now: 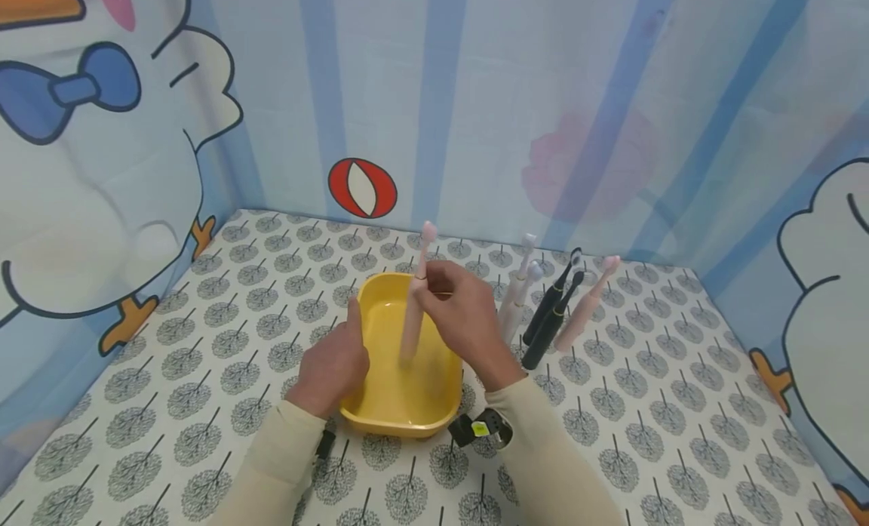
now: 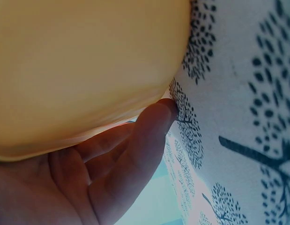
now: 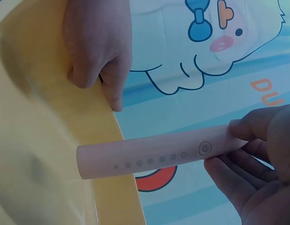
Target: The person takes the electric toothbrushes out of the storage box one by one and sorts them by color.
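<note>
In the head view my right hand pinches a pale pink electric toothbrush near the top of its handle. The brush stands nearly upright, head up, over the yellow basin. The right wrist view shows the handle with its power button and a row of small marks. My left hand grips the basin's left side. Fingers of that hand lie against the outer wall, low by the cloth, in the left wrist view.
Right of the basin lie two white toothbrushes, two black toothbrushes and another pink toothbrush. A tree-patterned cloth covers the table. Behind it hangs a striped cartoon curtain.
</note>
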`<state>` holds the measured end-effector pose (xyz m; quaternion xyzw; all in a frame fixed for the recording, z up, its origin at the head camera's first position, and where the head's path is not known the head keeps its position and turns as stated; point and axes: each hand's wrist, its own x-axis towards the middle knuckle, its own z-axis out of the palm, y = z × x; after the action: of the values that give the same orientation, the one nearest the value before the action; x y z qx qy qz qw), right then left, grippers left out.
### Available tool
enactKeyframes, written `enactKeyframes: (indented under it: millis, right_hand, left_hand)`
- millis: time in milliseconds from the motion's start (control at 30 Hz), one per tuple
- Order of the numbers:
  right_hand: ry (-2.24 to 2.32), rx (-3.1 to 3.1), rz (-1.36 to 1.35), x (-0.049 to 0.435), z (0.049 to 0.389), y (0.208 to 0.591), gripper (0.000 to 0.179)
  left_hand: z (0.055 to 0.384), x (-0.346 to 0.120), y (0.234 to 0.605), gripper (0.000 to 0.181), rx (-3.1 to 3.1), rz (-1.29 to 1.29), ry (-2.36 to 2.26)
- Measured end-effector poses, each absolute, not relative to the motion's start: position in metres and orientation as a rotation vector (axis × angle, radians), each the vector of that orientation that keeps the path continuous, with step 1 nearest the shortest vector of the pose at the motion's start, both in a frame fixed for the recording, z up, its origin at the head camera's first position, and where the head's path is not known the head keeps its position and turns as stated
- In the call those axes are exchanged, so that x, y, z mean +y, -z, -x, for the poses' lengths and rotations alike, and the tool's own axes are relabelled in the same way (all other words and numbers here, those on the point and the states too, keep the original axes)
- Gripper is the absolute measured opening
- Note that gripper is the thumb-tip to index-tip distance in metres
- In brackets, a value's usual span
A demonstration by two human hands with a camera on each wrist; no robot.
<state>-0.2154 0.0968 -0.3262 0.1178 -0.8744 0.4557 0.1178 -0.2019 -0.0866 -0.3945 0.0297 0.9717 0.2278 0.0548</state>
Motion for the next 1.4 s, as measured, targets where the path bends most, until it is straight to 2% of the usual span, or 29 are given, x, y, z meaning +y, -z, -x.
enactKeyframes:
  millis: [633,1400]
  right_hand:
    - [-1.275,-2.444,-0.368,0.134,0.194,0.309,0.024]
    - [-1.2,-2.473,-0.204,0.187,0.16,0.299,0.034]
  left_hand:
    - [0.202,-0.084,0.391,0.07,2.935,-0.077,-0.689]
    - [0.203,-0.085,0.392,0.071,2.927,-0.069,-0.673]
